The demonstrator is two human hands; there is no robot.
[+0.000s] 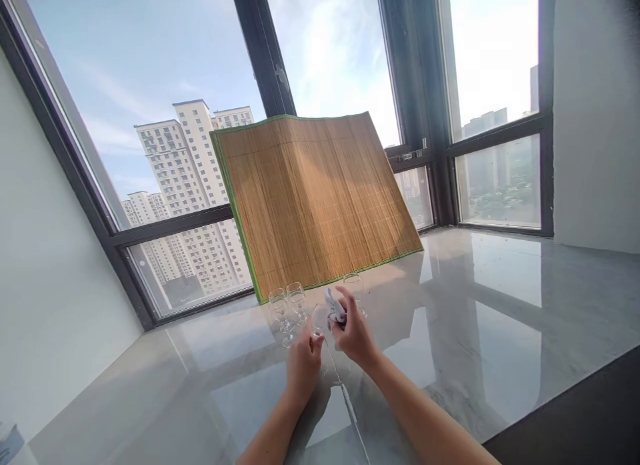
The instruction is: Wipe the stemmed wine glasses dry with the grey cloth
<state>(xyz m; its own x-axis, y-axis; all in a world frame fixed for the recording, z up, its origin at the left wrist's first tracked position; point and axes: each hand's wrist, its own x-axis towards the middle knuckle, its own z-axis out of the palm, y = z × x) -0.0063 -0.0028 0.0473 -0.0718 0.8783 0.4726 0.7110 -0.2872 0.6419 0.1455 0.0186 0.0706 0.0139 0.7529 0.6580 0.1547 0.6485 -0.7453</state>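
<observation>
My left hand (303, 363) is closed around a clear wine glass (319, 320), held a little above the glossy counter (500, 305). My right hand (354, 331) pinches a small white cloth (334, 307) against the glass's rim. Two more empty wine glasses (287, 305) stand just left of my hands. Another wine glass (354, 285) stands behind my right hand, partly hidden by it.
A bamboo mat (315, 198) with a green edge leans upright against the window behind the glasses. Large dark-framed windows (260, 51) run along the back. A white wall (45, 285) bounds the left side and another the right. The counter's dark front edge (590, 418) is at lower right.
</observation>
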